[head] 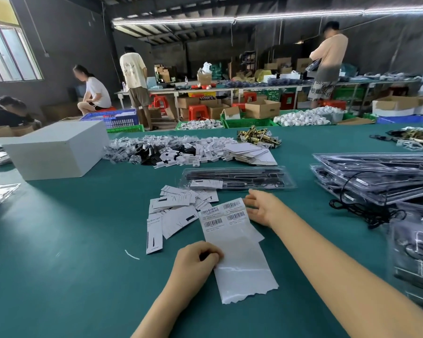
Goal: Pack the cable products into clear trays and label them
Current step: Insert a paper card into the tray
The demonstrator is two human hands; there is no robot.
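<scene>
A long white label strip [239, 259] lies on the green table [71, 240] in front of me, with several barcode stickers [221, 213] at its far end. My left hand [197, 261] has curled fingers that pinch the strip's left edge near its middle. My right hand [261, 207] rests with relaxed fingers at the strip's far right corner, beside the stickers. Just beyond lies a clear tray [237, 179] packed with black cable parts and a white card. Small printed cards [181, 211] are scattered left of the strip.
Stacks of packed clear trays [381, 179] and a loose black cable [362, 208] fill the right side. A white box [56, 148] stands at the left. Piled white and black parts [171, 150] and brass pieces [257, 136] lie farther back. People work at benches behind.
</scene>
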